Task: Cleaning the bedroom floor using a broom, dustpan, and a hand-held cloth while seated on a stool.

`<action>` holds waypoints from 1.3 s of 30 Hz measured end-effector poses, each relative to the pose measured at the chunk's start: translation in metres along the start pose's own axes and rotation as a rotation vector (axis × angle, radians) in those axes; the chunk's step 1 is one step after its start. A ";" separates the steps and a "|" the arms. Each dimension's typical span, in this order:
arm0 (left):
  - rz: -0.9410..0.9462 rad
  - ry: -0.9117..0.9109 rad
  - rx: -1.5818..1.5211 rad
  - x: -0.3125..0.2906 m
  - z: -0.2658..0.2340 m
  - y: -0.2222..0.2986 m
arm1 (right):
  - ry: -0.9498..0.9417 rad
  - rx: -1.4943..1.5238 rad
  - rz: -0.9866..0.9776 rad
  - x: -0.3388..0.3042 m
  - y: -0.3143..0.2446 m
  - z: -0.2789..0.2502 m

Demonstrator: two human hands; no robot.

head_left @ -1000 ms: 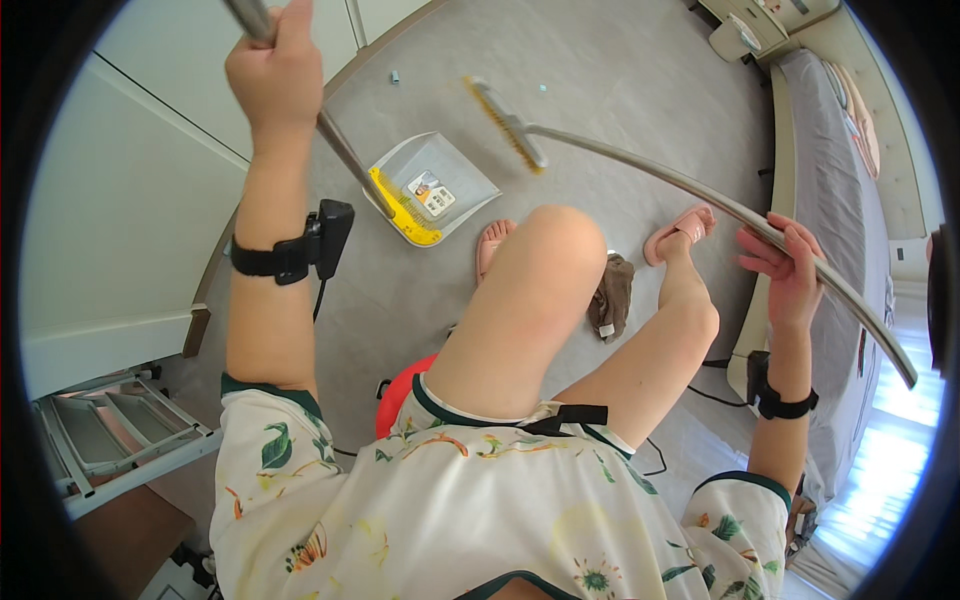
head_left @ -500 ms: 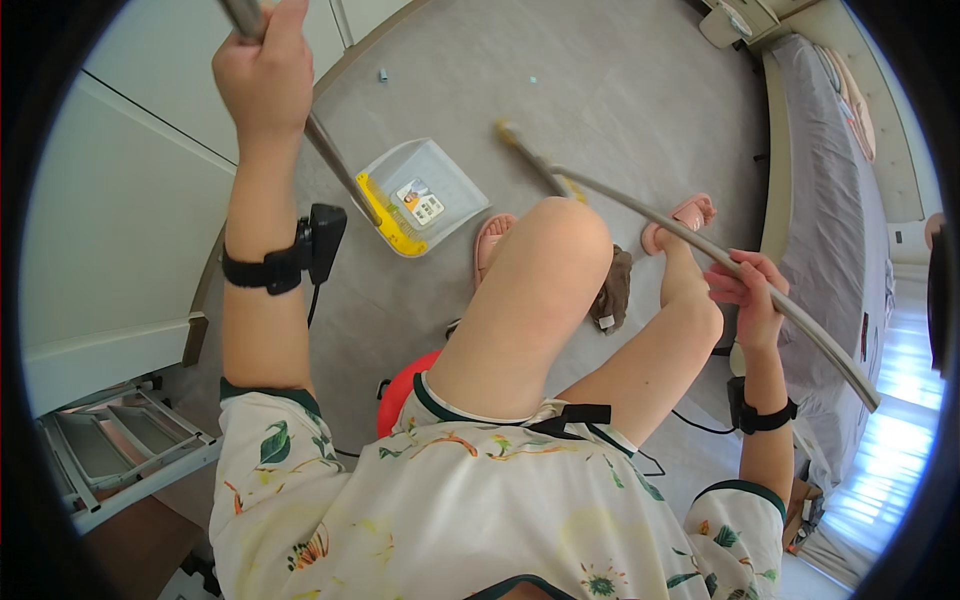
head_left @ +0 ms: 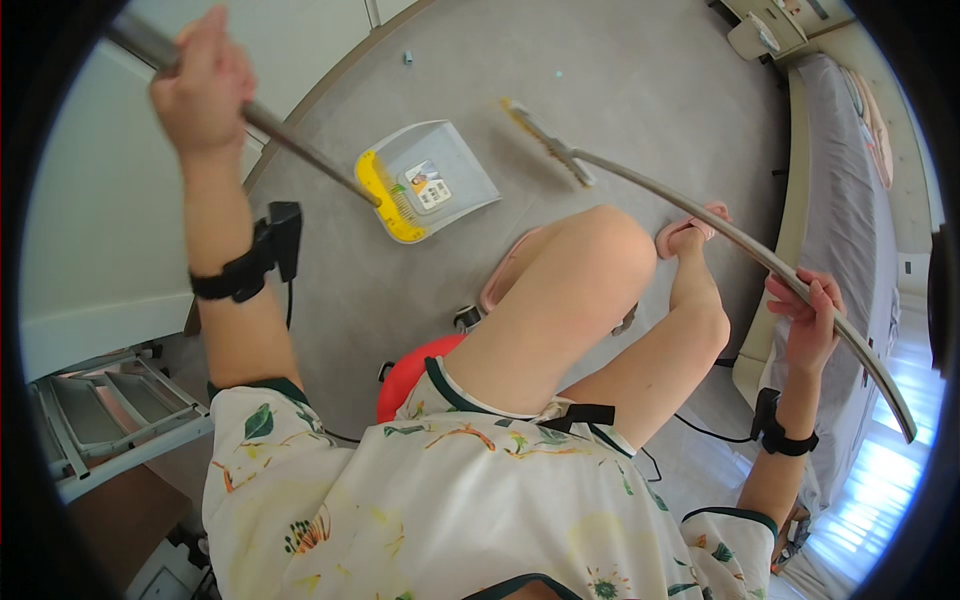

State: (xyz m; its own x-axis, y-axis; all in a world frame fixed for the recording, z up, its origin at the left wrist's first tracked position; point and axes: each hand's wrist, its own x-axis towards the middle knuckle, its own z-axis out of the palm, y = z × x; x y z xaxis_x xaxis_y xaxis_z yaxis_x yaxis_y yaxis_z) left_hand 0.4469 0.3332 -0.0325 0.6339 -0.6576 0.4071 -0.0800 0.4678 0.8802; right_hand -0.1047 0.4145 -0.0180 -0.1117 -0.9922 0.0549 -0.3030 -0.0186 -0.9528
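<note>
My left hand [head_left: 203, 98], at the upper left, is closed round the grey metal handle [head_left: 305, 150] of a dustpan. Below it the dustpan [head_left: 442, 148] rests on the floor: a translucent grey pan with a label inside and a yellow toothed edge [head_left: 385, 200] by the handle. On the right, my right hand [head_left: 808, 318] grips the long metal handle [head_left: 720, 228] of a broom, its fingers partly round the pole. The broom head [head_left: 548, 142], grey with pale yellowish bristles, is at the floor to the right of the dustpan, apart from it.
A small blue piece [head_left: 408, 58] and a teal speck [head_left: 558, 74] lie on the grey floor [head_left: 640, 110]. I sit on a red seat [head_left: 415, 375]. A bed [head_left: 845, 160] stands right, white cabinets [head_left: 110, 230] left, a folded step ladder [head_left: 120, 415] lower left. A brown cloth shows behind my leg.
My left hand has swung left, tilting the dustpan handle; the dustpan has turned slightly. My right hand has shifted right and down with the broom handle. More of the broom head shows beyond my knee.
</note>
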 end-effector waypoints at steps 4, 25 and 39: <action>-0.002 -0.107 0.038 -0.003 -0.047 0.020 | -0.028 -0.028 0.152 0.019 0.021 0.002; 0.028 0.135 0.147 -0.048 -0.125 0.062 | -0.029 0.053 0.069 0.074 0.001 0.036; 0.069 0.178 0.102 -0.055 -0.153 0.046 | -0.574 0.070 0.178 0.023 -0.080 0.219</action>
State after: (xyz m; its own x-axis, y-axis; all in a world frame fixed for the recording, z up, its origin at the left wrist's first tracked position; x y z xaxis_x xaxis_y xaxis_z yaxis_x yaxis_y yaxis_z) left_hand 0.5255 0.4812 -0.0518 0.7493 -0.5073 0.4257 -0.1997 0.4399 0.8756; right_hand 0.1240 0.3667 -0.0060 0.3795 -0.8884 -0.2585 -0.2613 0.1651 -0.9510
